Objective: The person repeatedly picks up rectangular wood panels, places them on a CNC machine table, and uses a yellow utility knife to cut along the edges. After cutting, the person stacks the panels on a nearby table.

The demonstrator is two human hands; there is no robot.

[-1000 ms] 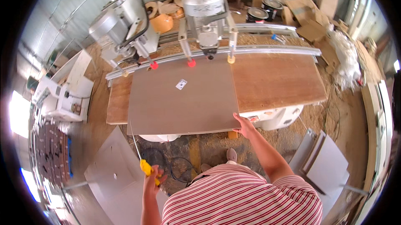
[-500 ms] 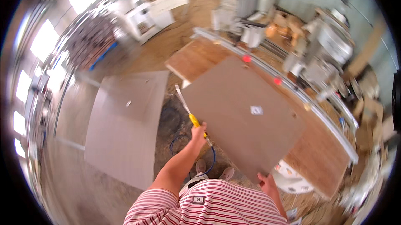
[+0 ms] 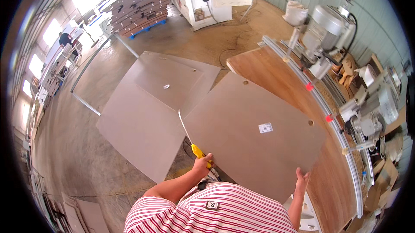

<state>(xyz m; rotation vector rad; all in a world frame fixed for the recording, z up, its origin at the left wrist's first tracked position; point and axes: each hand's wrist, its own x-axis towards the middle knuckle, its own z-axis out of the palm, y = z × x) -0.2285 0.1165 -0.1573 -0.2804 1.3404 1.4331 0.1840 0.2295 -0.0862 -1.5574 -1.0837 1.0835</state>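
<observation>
My left hand (image 3: 202, 165) is closed around the yellow handle of an air blow gun (image 3: 197, 151). Its long thin metal nozzle reaches up and away along the left edge of a greyish-brown board (image 3: 242, 133). This board has a small white label and round holes, and lies tilted partly over a wooden bench. At its near right corner, my right hand (image 3: 301, 184) grips the edge, thumb on top; the fingers underneath are partly hidden. To the left, a similar labelled board (image 3: 166, 75) rests on a larger brown sheet (image 3: 134, 116).
Beside the wooden bench (image 3: 333, 189), a metal rail with red clips and motor-driven machines (image 3: 322, 29) lines the right. A stack of dark boards (image 3: 138, 10) on a blue pallet and a white machine (image 3: 194, 3) stand behind. Far left, a person (image 3: 65, 39) is by a rack.
My view has swung left. A labelled board now lies across the far part of the left stack. My hands keep hold of the blow gun and the board.
</observation>
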